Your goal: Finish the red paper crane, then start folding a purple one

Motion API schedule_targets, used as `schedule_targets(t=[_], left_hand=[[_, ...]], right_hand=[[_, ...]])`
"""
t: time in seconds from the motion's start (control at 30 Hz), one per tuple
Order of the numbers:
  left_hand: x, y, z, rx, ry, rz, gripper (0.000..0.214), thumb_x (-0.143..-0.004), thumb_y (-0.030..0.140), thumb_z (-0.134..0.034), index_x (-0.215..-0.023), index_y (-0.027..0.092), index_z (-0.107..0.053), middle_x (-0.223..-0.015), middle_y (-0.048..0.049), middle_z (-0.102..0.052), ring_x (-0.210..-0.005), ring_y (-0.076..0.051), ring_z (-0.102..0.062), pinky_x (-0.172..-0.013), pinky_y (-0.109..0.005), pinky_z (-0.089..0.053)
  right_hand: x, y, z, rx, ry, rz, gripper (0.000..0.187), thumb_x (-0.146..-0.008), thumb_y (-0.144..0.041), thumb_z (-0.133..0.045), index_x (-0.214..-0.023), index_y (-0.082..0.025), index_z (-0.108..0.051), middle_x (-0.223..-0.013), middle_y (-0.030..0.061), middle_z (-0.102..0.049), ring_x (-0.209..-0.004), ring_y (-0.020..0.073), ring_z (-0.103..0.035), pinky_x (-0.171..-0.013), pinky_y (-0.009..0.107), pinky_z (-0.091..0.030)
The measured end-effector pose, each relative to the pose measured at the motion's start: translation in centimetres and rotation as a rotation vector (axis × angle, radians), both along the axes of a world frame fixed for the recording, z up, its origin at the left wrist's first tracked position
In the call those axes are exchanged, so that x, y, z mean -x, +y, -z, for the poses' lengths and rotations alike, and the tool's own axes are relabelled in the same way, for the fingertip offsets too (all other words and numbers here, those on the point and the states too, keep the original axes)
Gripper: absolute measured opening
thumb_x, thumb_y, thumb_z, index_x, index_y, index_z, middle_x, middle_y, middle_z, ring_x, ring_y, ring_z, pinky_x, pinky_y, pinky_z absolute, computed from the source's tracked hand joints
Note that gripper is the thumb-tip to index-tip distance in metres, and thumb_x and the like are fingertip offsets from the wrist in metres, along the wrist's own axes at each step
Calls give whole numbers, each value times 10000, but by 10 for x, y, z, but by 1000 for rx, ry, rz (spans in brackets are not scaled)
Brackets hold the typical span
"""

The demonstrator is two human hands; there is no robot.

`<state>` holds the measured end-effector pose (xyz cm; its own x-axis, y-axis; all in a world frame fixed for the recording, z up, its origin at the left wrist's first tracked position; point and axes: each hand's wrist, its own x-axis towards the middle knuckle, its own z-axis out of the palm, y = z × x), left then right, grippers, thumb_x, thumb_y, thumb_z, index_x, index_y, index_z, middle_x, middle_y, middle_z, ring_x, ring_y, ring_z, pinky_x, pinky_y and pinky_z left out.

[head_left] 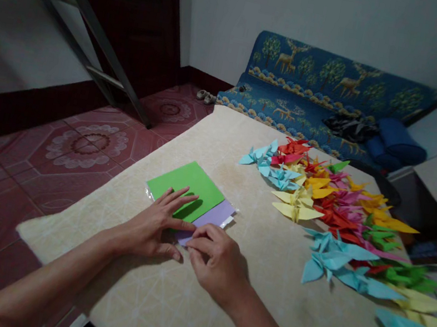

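Note:
A sheet of green paper (188,183) lies on the table on top of purple paper (216,214). Shiny clear plastic shows along their edges, like a wrapper. My left hand (160,221) rests on the green sheet with its fingers spread, its forefinger reaching over the purple part. At the near edge of the purple paper, my right hand (216,259) has thumb and fingers pinched together on it. The exact spot under those fingertips is partly hidden. To the right spreads a pile of folded paper cranes (346,208) in red, yellow, pink, green and light blue.
The table (126,305) has a pale patterned cover. Behind it stands a blue sofa (296,107) with dark cloth and a blue cushion (400,142). A ladder (91,45) leans at the left by a dark door (132,2). Shoes (206,96) sit on the red tiled floor.

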<state>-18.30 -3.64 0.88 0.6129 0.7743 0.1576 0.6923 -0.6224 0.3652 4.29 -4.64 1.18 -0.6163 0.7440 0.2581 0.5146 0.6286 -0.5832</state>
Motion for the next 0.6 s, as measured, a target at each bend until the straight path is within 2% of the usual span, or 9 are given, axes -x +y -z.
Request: schedule_targets(t=[0.17,0.3,0.4,0.5,0.6], left_hand=[[0,3,1,16,31,-16,688,-698,705,-645,-1318,417,-567,-1595,-56,-253,-1442,-442,-182,-1117,-696,-115],[1,3,2,27,54,-45,718,-683,727,-638,-1333,437,-544,-1592,-56,-264,-1434,-447,-202,-1107,-706,-123],[1,1,3,25,57,-57,694,-699,718,-632,-1328,436,-548,-1588,-58,-271,-1431,-445,-211,-1100,-715,-123],[-1,-1,2,-3,32,-55,630,-730,677,-638,-1296,404,-587,-1558,-77,-329,-1421,-430,-249,-1100,-711,-139],[-6,-4,0,-51,-46,1,442,-793,556,-648,-1178,343,-676,-1442,-85,-485,-1359,-375,-376,-1113,-645,-218]], right_hand=[[-2,-8,2,-219,-127,-83,135,-816,-97,-588,-867,-195,-667,-948,58,-634,-896,210,-559,-728,322,-449],[-11,-11,5,-255,-173,-116,161,-822,-84,-557,-896,-193,-649,-945,57,-630,-862,209,-548,-696,325,-432],[-20,-13,4,-244,-131,-144,181,-825,-56,-538,-872,-197,-641,-938,49,-635,-835,196,-557,-698,321,-431],[-26,-16,4,-104,2,-97,205,-837,-40,-510,-842,-208,-628,-915,38,-639,-830,177,-588,-711,297,-451],[-28,-16,6,214,166,168,138,-881,-122,-516,-909,-217,-612,-882,40,-651,-769,157,-632,-668,263,-489]])
